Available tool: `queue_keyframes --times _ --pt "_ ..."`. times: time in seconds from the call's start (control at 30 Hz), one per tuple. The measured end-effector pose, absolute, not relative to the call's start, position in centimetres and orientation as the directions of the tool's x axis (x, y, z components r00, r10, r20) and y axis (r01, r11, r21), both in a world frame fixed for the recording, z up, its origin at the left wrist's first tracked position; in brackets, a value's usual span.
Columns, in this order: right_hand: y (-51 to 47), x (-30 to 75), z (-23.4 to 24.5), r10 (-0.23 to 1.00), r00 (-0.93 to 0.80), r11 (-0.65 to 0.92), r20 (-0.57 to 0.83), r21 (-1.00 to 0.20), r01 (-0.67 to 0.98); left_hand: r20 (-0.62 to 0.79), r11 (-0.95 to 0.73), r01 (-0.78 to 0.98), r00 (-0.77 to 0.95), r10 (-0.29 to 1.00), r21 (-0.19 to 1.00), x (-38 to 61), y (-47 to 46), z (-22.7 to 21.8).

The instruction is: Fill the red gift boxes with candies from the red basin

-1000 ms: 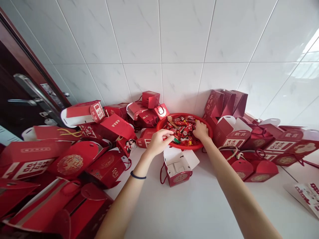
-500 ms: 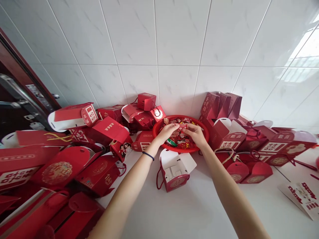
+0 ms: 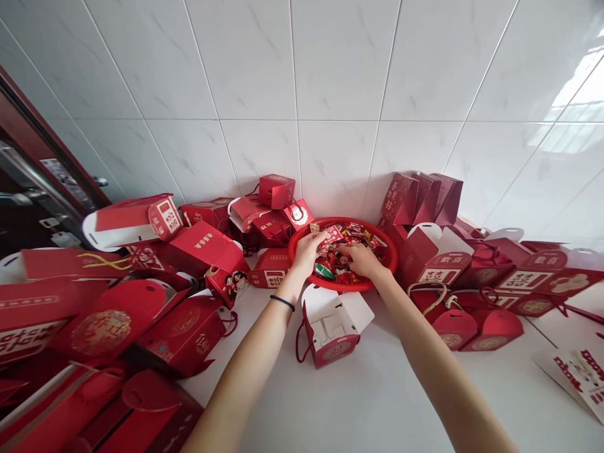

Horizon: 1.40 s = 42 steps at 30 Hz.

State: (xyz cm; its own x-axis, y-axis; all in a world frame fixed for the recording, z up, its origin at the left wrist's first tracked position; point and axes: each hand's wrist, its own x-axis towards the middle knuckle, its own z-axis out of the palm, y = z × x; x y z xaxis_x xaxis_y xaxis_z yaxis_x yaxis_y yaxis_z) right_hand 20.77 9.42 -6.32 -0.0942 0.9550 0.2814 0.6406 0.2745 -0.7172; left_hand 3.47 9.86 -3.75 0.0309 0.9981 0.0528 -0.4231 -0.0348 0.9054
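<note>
My left hand [image 3: 307,253] is closed on a red and white candy packet [image 3: 331,235] above the left part of a red plastic basin [image 3: 352,287]. My right hand [image 3: 362,260] dips into the wrapped candies [image 3: 355,233] in that basin. Its fingers are bent and drawn together at the pile, and whatever they grip is hidden. A green and white wrapped piece [image 3: 325,271] lies near the basin's front left rim. Just in front of the basin, between my forearms, a red gift box [image 3: 336,350] stands open, showing its white inside and a dark red cord handle.
Red gift boxes [image 3: 184,327] are heaped on the left. More boxes [image 3: 434,255] stand stacked on the right, several with cord handles. A printed card or bag [image 3: 578,380] lies at the far right of the white tabletop [image 3: 325,409]. Behind rises a tiled wall [image 3: 337,151].
My hands have moved apart. The left has kept the red and white packet and drawn slightly left; the right has left it and gone down into the candies.
</note>
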Motion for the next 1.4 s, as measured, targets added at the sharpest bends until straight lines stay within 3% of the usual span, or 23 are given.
queue_keyframes --times 0.2,0.43,0.57,0.73,0.8,0.97,1.2,1.4 --pt "9.2 21.0 -6.3 0.953 -0.028 0.259 0.302 -0.762 0.593 0.043 -0.033 -0.414 0.016 0.999 0.909 3.5 9.9 -3.9" --pt "7.6 20.5 -5.4 0.928 0.040 0.355 0.372 -0.909 0.216 0.084 -0.091 -0.402 -0.035 0.996 0.911 3.4 9.8 -4.2" --pt "7.1 19.5 -4.9 0.933 -0.013 0.361 0.361 -0.931 0.052 0.114 -0.084 -0.350 0.066 0.991 0.933 3.4 9.6 -4.1" --pt "7.7 18.6 -4.9 0.931 -0.039 0.363 0.364 -0.931 -0.024 0.092 -0.044 -0.268 0.168 0.981 0.962 3.4 9.1 -3.9" --pt "8.1 18.9 -5.1 0.928 -0.034 0.371 0.370 -0.928 0.028 0.103 -0.061 -0.267 0.146 0.984 0.962 3.4 9.1 -3.9" --pt "8.2 21.3 -5.7 0.940 -0.106 0.333 0.324 -0.806 0.489 0.132 -0.134 -0.318 -0.028 0.991 0.938 3.5 9.7 -4.2" --pt "7.1 22.0 -6.2 0.946 -0.272 0.320 0.175 -0.637 0.702 0.145 -0.172 -0.374 -0.100 0.984 0.911 3.4 9.8 -4.3" --pt "9.3 21.1 -5.1 0.953 0.023 0.163 0.303 -0.570 0.805 0.135 -0.181 -0.394 -0.141 0.981 0.901 3.4 9.5 -4.1"
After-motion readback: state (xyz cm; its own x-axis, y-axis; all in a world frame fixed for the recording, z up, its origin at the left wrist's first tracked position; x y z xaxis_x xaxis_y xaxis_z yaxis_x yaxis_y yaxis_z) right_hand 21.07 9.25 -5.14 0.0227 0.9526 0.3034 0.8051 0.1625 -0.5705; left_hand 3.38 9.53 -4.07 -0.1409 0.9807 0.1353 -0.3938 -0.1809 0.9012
